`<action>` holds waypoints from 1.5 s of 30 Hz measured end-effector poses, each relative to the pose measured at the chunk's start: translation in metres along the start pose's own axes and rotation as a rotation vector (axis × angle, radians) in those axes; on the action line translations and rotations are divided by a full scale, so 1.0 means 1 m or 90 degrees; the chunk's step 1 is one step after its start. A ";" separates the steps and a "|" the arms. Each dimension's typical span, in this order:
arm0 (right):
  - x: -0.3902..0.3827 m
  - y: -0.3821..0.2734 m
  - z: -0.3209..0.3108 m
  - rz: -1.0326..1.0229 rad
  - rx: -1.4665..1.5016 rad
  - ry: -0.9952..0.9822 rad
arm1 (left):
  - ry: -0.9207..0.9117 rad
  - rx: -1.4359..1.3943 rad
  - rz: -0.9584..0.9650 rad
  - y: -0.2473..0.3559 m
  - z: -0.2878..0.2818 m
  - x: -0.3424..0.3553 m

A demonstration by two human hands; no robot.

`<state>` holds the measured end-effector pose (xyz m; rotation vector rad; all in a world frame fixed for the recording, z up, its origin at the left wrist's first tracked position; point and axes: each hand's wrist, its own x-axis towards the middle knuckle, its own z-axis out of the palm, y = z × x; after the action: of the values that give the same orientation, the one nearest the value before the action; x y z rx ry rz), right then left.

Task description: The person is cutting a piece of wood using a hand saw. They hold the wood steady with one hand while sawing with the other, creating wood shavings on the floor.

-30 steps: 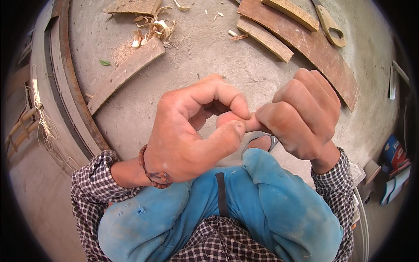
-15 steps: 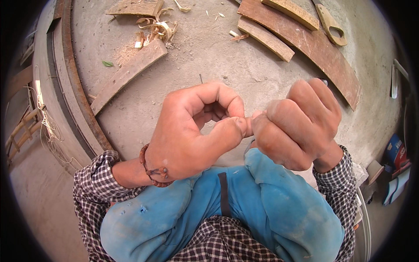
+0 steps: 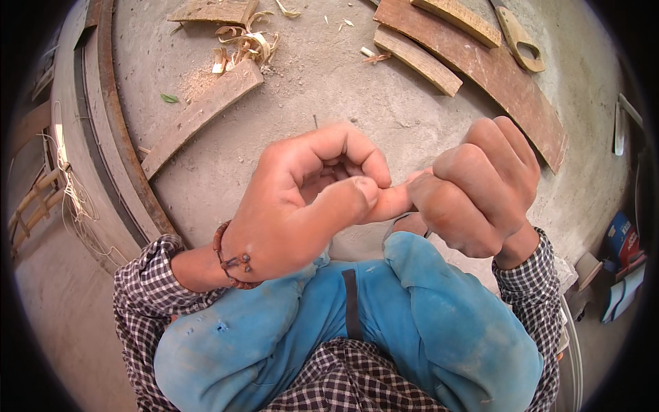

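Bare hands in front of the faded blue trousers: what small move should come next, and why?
I'd perhaps ease the bare, curled left hand slightly away from the bare, fisted right hand: they meet in front of the faded blue cloth trousers, and I can't tell whether anything small is pinched there.

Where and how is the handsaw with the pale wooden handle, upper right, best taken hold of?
Probably by its pale wooden handle, around the bar at the opening's near end, with the right hand coming from the person's side. That end faces this way, the opening would let fingers wrap through, and the dark blade leads away past the picture's top edge.
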<state>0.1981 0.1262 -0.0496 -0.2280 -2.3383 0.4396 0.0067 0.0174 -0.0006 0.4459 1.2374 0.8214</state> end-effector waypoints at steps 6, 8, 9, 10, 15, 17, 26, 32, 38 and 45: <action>-0.005 0.006 -0.005 0.036 0.038 -0.042 | -0.051 0.148 0.170 -0.009 -0.005 0.000; -0.008 0.008 -0.004 0.044 0.055 -0.037 | -0.076 0.204 0.224 -0.009 -0.009 0.003; -0.009 0.009 -0.002 0.044 0.055 -0.023 | -0.074 0.205 0.223 -0.009 -0.008 0.003; -0.009 0.011 0.000 0.045 0.056 -0.010 | -0.072 0.206 0.223 -0.009 -0.008 0.003; -0.009 0.020 0.015 0.049 0.166 0.041 | -0.072 0.203 0.204 -0.005 -0.005 0.001; -0.011 0.021 0.024 0.123 0.331 0.038 | -0.085 0.182 0.211 -0.007 -0.005 0.000; -0.039 -0.004 0.010 0.781 1.152 0.001 | 0.031 0.455 0.467 0.024 0.038 0.019; -0.060 -0.003 0.015 0.760 1.192 0.046 | 0.063 0.410 0.622 0.016 0.050 0.044; -0.075 -0.007 0.025 0.768 1.184 0.049 | 0.070 0.412 0.589 0.008 0.051 0.046; -0.089 -0.022 0.033 0.772 1.137 0.049 | 0.046 0.413 0.530 0.007 0.047 0.048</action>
<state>0.2377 0.0720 -0.1207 -0.6494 -0.7018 2.6061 0.0541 0.0636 -0.0128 1.5372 1.3783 1.1138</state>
